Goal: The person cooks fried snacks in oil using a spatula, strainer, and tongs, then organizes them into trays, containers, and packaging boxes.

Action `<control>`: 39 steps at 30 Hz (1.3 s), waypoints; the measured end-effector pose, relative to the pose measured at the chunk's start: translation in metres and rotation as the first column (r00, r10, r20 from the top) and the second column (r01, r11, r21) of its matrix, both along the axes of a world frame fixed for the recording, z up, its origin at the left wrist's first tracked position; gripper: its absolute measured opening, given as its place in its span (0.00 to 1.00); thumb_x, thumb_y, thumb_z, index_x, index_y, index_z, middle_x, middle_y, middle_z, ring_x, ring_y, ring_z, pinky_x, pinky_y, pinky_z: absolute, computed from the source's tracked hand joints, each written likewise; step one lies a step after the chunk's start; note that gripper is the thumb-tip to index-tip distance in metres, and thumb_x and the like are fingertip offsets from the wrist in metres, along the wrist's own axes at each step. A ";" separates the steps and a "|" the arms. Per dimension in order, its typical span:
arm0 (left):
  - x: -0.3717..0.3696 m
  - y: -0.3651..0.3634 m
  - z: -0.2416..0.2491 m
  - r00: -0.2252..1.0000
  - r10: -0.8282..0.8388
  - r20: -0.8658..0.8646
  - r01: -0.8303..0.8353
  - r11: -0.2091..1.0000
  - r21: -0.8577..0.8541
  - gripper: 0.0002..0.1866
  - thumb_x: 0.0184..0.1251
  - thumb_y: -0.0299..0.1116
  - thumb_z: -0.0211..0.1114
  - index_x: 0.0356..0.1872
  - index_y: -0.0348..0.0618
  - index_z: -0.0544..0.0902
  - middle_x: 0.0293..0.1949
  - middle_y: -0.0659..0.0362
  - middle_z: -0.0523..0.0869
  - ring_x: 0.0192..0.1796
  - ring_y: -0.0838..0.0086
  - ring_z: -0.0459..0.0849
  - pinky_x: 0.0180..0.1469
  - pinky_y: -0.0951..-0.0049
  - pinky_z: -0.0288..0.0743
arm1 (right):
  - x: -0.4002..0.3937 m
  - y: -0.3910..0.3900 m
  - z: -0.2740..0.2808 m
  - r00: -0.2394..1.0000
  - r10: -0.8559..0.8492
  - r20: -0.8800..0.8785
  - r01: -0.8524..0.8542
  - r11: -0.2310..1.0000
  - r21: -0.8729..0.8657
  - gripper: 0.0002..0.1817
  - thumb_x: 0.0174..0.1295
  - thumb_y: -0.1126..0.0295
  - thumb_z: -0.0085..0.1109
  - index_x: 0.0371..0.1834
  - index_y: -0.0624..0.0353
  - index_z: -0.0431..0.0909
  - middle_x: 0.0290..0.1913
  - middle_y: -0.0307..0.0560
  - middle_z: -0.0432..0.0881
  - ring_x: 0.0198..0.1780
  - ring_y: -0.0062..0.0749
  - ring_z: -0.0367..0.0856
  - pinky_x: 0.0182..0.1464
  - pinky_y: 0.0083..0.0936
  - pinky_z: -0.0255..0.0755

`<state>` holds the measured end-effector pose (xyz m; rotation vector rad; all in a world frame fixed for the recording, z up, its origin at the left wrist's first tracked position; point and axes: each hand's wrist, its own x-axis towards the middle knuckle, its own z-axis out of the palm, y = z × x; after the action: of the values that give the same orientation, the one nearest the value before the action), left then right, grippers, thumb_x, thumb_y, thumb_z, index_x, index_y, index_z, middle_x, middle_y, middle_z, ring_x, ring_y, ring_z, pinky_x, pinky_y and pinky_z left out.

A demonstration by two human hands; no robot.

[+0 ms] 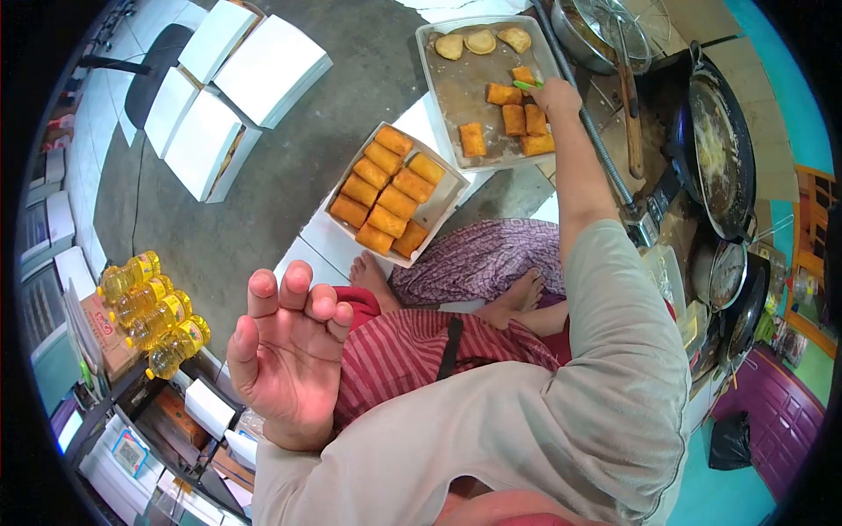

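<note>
- The person's left hand (294,355) is up in the air with its palm showing. Its grip is apart, with the fingers a bit bent and nothing in them.
- The person's right hand (560,95) reaches over a big, clear plastic tray (460,98). Its grip is together on a small, thin, bright green tool (524,85).
- The green tool is right by the golden-brown, tube-shaped fried rolls (513,120) in the tray. It is too small to tell if it pinches one.
- Three pale tan, flat pastries (480,41) lie in a row at the far end of the same tray.
- An open white cardboard box (445,207) sits just beside the tray, on its left. More orange-brown fried rolls (397,202) lie in it, side by side.
- A big, round, black wok (744,149) is to the right of the tray.
- White boxes (272,70) are off to the left, well apart from the tray.
- Four clear bottles of yellow oil (160,321) stand in a row, farther left than the raised hand.
</note>
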<state>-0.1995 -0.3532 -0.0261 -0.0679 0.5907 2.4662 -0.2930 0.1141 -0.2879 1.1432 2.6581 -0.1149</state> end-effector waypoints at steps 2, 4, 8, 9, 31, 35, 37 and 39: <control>0.000 -0.001 -0.001 1.000 -0.007 -0.008 0.007 1.000 0.006 0.18 0.71 0.42 0.52 0.57 0.47 0.71 0.56 0.54 0.72 0.54 0.62 0.73 0.62 0.58 0.67 | 0.004 0.009 -0.013 0.988 -0.100 -0.115 0.081 0.984 -0.159 0.29 0.54 0.43 0.62 0.46 0.57 0.82 0.42 0.46 0.85 0.42 0.39 0.84 0.43 0.33 0.77; 0.000 -0.002 0.000 1.000 -0.002 -0.007 0.002 1.000 0.009 0.18 0.71 0.42 0.52 0.58 0.47 0.71 0.56 0.54 0.72 0.54 0.62 0.73 0.63 0.58 0.67 | 0.020 0.027 -0.023 0.933 -0.291 -0.211 0.159 0.860 -0.485 0.30 0.53 0.43 0.62 0.46 0.59 0.82 0.36 0.45 0.85 0.34 0.33 0.84 0.36 0.29 0.76; 0.001 -0.008 -0.002 1.000 -0.008 -0.020 0.009 0.999 0.038 0.20 0.71 0.42 0.51 0.59 0.47 0.71 0.58 0.54 0.71 0.55 0.62 0.73 0.63 0.58 0.67 | 0.047 0.004 -0.006 0.765 -0.586 -0.267 0.102 0.519 -0.849 0.26 0.54 0.44 0.64 0.46 0.53 0.80 0.25 0.33 0.78 0.19 0.11 0.67 0.18 0.10 0.55; 0.001 -0.009 -0.001 1.000 -0.014 -0.025 0.015 0.998 0.055 0.20 0.72 0.42 0.51 0.60 0.47 0.70 0.59 0.54 0.71 0.55 0.62 0.73 0.63 0.58 0.67 | 0.055 -0.014 0.010 0.773 -0.586 -0.242 0.092 0.481 -0.872 0.25 0.54 0.44 0.64 0.45 0.52 0.80 0.26 0.33 0.78 0.18 0.10 0.65 0.17 0.10 0.53; 0.009 -0.049 -0.004 0.994 -0.016 -0.108 0.047 0.955 0.294 0.20 0.74 0.42 0.46 0.61 0.47 0.70 0.62 0.53 0.68 0.60 0.61 0.71 0.67 0.56 0.64 | 0.129 -0.193 0.045 0.755 0.504 -0.419 -0.613 0.769 -0.180 0.28 0.57 0.44 0.60 0.55 0.48 0.74 0.33 0.46 0.81 0.41 0.41 0.82 0.40 0.36 0.76; 0.010 -0.048 -0.004 0.992 -0.020 -0.123 0.055 0.956 0.287 0.20 0.74 0.42 0.46 0.61 0.47 0.70 0.62 0.53 0.68 0.60 0.61 0.71 0.67 0.56 0.63 | 0.087 -0.173 0.041 0.650 0.712 -0.265 -0.758 0.634 -0.155 0.30 0.54 0.46 0.62 0.59 0.42 0.71 0.40 0.50 0.82 0.48 0.48 0.80 0.46 0.42 0.74; 0.010 -0.048 -0.003 0.992 -0.017 -0.123 0.051 0.958 0.284 0.20 0.74 0.42 0.47 0.61 0.47 0.70 0.62 0.53 0.67 0.60 0.61 0.71 0.67 0.56 0.63 | 0.060 -0.158 0.028 0.590 0.784 -0.194 -0.806 0.557 -0.201 0.30 0.54 0.46 0.62 0.60 0.42 0.71 0.42 0.49 0.83 0.48 0.47 0.81 0.46 0.42 0.74; 0.011 -0.048 -0.003 0.993 -0.011 -0.118 0.044 0.957 0.286 0.20 0.74 0.42 0.47 0.61 0.47 0.70 0.62 0.53 0.67 0.60 0.61 0.71 0.67 0.57 0.64 | 0.038 -0.149 0.021 0.519 0.847 -0.118 -0.833 0.470 -0.292 0.30 0.54 0.47 0.63 0.60 0.42 0.71 0.44 0.49 0.83 0.48 0.46 0.81 0.47 0.43 0.74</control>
<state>-0.1890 -0.4016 -0.0293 0.1980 0.2708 2.5143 -0.2549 -0.0349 -0.2666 -0.3599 2.6859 -0.3039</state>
